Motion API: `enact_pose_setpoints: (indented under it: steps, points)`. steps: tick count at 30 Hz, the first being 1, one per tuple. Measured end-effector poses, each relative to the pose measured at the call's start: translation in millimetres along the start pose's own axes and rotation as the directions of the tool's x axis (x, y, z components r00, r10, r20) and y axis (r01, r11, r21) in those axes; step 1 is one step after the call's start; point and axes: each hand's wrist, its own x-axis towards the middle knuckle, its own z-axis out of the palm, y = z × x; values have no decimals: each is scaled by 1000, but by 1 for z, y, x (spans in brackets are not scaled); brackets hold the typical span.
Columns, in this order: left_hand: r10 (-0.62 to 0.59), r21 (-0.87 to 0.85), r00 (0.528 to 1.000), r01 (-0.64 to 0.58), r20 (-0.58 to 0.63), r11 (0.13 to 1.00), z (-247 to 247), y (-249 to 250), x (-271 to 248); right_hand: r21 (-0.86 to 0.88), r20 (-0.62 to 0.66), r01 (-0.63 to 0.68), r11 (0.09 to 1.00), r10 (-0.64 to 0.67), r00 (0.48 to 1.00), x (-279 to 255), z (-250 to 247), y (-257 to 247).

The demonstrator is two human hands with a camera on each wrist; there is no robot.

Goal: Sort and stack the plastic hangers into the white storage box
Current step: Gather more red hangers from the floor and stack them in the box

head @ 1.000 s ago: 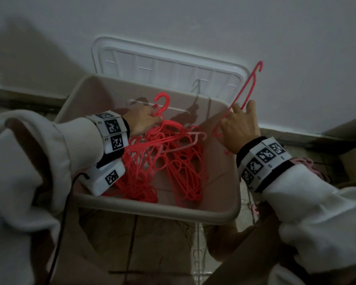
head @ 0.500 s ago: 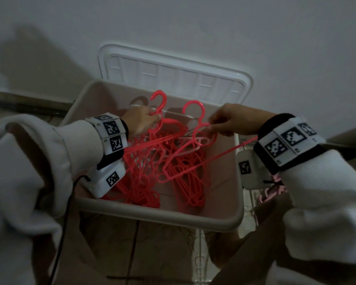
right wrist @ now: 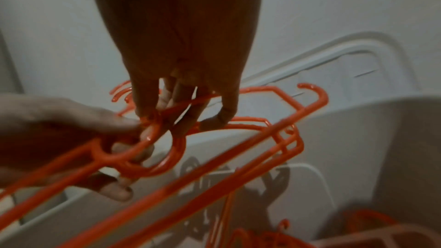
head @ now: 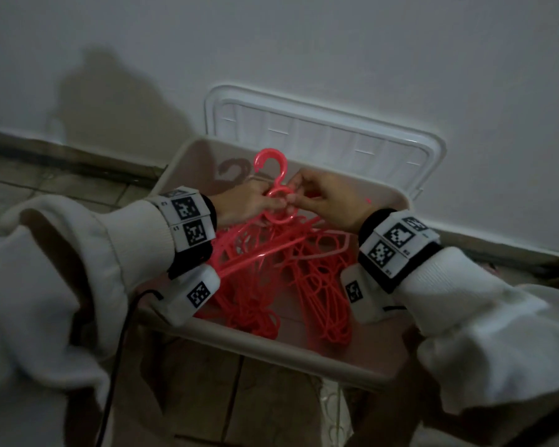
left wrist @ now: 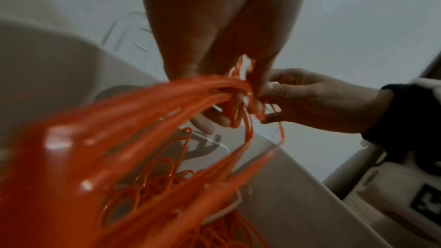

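Note:
A bunch of red plastic hangers (head: 271, 253) hangs into the white storage box (head: 271, 346), with more red hangers lying on its floor. My left hand (head: 268, 206) grips the bunch just below the hooks, and one hook (head: 271, 162) sticks up above the fingers. My right hand (head: 292, 198) meets it from the right and pinches a hanger hook against the bunch. The left wrist view shows the left hand (left wrist: 238, 74) on the blurred bunch (left wrist: 143, 110). In the right wrist view the right hand (right wrist: 183, 112) pinches a red hanger hook (right wrist: 152, 157) beside the left hand (right wrist: 71, 129).
The box's white lid (head: 336, 140) leans upright against the wall behind the box. A black cable (head: 120, 333) runs down from my left wrist. A tiled floor (head: 62, 185) lies around the box, and my sleeves cover both lower corners.
My right hand carried a hanger from the box's right edge over to the left hand's bunch. Both hands now meet at the hooks; the left hand stayed in place.

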Motion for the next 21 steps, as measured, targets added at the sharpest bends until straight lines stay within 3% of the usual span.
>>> enact_pose_setpoints:
  steps: [2, 5, 7, 9, 12, 14, 16, 19, 21]
  points:
    - [-21, 3, 998, 21, -64, 1000, -5, -7, 0, -33, 13, 0, 999, 0, 1000, 8, 6, 1]
    - [-43, 70, 988, 54, -151, 996, -20, -16, -2, -265, -149, 6, 964, -48, 988, 16, 4, 5]
    - [-48, 115, 981, 71, -187, 991, -30, -23, -2, -355, -185, -38, 934, -30, 982, 19, 2, 12]
    - [-37, 150, 974, 72, -225, 986, -36, -27, -2, -434, -50, -111, 894, 99, 994, 19, 6, 19]
    - [-8, 170, 967, 53, -254, 984, -40, -29, -3, -642, 179, -52, 765, 216, 960, 18, 22, 30]
    - [1, 163, 966, 43, -259, 986, -43, -28, -5, -613, 257, -10, 790, 212, 943, 20, 35, 34]
    - [5, 172, 962, 43, -274, 984, -46, -29, -4, -652, 269, 5, 758, 225, 937, 25, 44, 36]
    - [21, 161, 963, 23, -267, 987, -50, -29, -2, -824, 231, 10, 566, 321, 918, 31, 53, 46]
    - [21, 158, 963, 23, -269, 987, -51, -30, -1, -815, 273, 24, 579, 348, 897, 35, 54, 51]
